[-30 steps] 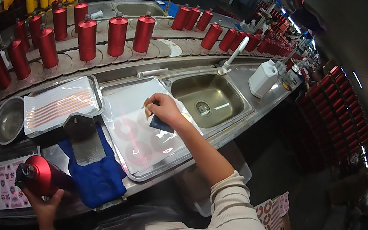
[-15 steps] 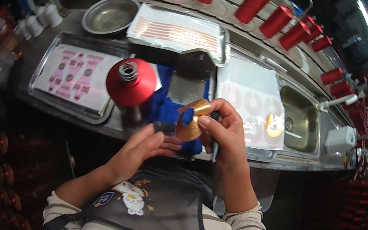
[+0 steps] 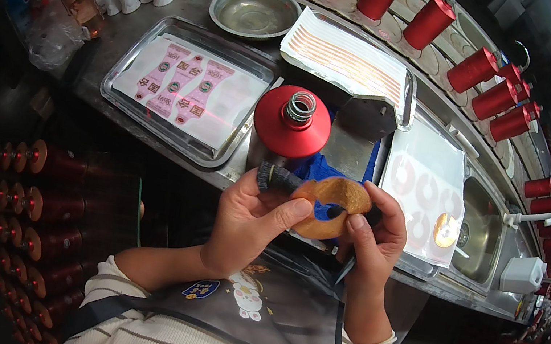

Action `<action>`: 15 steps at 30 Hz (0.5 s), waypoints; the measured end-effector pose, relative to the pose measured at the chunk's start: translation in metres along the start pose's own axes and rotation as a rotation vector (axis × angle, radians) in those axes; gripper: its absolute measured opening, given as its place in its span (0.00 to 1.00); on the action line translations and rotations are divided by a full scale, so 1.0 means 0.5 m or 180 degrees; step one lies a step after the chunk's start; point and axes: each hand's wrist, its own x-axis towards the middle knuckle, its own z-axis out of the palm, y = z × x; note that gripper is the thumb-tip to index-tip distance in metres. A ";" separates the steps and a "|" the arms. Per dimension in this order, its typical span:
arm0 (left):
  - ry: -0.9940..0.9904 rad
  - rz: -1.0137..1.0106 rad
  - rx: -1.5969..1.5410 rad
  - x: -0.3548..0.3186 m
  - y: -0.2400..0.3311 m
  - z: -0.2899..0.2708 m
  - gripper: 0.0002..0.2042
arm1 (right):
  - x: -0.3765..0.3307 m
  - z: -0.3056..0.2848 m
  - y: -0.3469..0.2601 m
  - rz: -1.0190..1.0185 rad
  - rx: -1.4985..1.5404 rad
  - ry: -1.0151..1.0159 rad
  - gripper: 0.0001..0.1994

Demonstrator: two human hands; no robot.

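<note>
1. While both hands meet near the counter's near edge, the left hand pinches an orange ring-shaped label with its thumb on top.
2. Fingers of the right hand close on the ring's right side and on a dark brush.
3. Just beyond stands a red bottle.
4. Left of it lies a tray of pink labels.
</note>
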 end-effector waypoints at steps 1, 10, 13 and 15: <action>0.0059 0.0165 0.0058 0.001 0.002 -0.002 0.13 | 0.004 0.007 0.002 -0.0067 -0.0040 0.0016 0.19; 0.0289 0.0779 0.0817 0.003 0.025 -0.038 0.15 | 0.043 0.057 -0.011 0.0647 0.0223 -0.0044 0.11; 0.0346 0.0772 0.0901 0.002 0.031 -0.051 0.16 | 0.046 0.061 -0.017 0.0821 0.0384 -0.0108 0.10; 0.0435 0.0848 0.0921 0.007 0.029 -0.053 0.17 | 0.047 0.061 -0.017 0.0690 0.0386 -0.0110 0.11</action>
